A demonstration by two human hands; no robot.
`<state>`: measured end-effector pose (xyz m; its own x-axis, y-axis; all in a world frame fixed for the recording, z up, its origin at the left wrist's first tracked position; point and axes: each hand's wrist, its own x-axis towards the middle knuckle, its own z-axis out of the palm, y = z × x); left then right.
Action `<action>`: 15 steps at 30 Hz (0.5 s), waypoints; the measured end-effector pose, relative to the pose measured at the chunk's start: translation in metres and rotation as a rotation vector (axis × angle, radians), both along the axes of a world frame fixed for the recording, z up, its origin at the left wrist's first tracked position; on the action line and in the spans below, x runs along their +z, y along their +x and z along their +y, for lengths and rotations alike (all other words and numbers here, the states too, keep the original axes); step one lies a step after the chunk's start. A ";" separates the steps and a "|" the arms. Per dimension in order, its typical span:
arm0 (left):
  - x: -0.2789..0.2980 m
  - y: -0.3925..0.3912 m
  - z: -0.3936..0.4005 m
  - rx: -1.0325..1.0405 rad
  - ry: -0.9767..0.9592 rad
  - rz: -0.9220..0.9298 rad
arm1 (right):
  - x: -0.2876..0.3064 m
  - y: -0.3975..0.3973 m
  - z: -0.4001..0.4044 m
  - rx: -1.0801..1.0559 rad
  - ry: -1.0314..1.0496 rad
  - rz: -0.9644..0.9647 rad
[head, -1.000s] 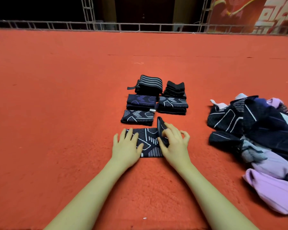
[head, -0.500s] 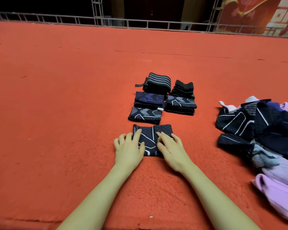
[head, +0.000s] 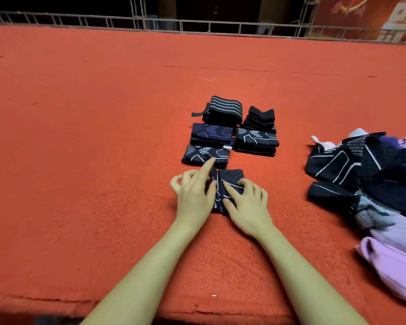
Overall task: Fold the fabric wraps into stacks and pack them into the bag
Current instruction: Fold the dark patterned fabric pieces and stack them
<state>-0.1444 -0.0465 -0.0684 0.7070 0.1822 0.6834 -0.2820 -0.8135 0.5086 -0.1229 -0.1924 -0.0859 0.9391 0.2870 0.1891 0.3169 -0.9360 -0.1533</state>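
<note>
Both hands fold a small dark fabric wrap with white line pattern on the red carpet floor.

The left hand pinches the wrap's left flap between thumb and fingers, probably to turn it over; the right hand presses flat with straight fingers, so the fold does not slip. The five folded dark stacks lie just beyond, the nearest almost touching. The loose heap of dark and lilac fabrics waits well apart on the right; free carpet lies to the left. No bag is visible.

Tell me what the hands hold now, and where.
Both are on the dark patterned wrap: left hand pinches its left edge, right hand presses its right half.
</note>
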 end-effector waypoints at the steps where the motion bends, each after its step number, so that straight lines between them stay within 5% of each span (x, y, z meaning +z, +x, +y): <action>1: 0.004 0.003 -0.007 -0.051 -0.054 0.008 | 0.000 0.000 -0.001 -0.023 0.083 0.015; 5: 0.014 0.008 -0.030 -0.477 -0.353 0.302 | 0.002 0.002 -0.005 -0.144 0.597 0.038; 11: 0.003 0.026 -0.025 -0.439 -0.068 0.375 | 0.004 -0.002 -0.011 -0.264 0.730 -0.079; 15: 0.001 0.034 -0.016 -0.367 0.427 0.689 | 0.001 -0.004 -0.010 -0.278 0.606 -0.097</action>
